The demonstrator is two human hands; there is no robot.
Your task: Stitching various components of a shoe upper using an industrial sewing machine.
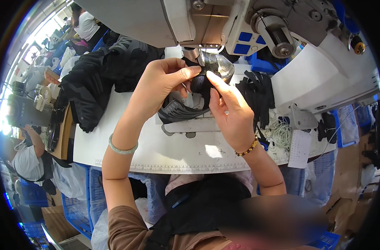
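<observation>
A black knitted fabric piece, which looks like a shoe upper (183,113), lies under the head of a white sewing machine (148,23). My left hand (156,85) pinches its upper edge between thumb and index finger, right beside the needle area. From the other side my right hand (234,110) grips the same piece, its index fingertip close to my left thumb. Both hands touch the black fabric. The needle itself is hard to make out, and the part of the fabric behind my fingers is hidden.
Black patterned pieces (88,87) are heaped at the left. Black strips (256,93) and tangled pale cord (278,134) lie to the right. A ruler strip (177,170) edges the white table. Blue crates (75,212) stand below; other people sit at the far left.
</observation>
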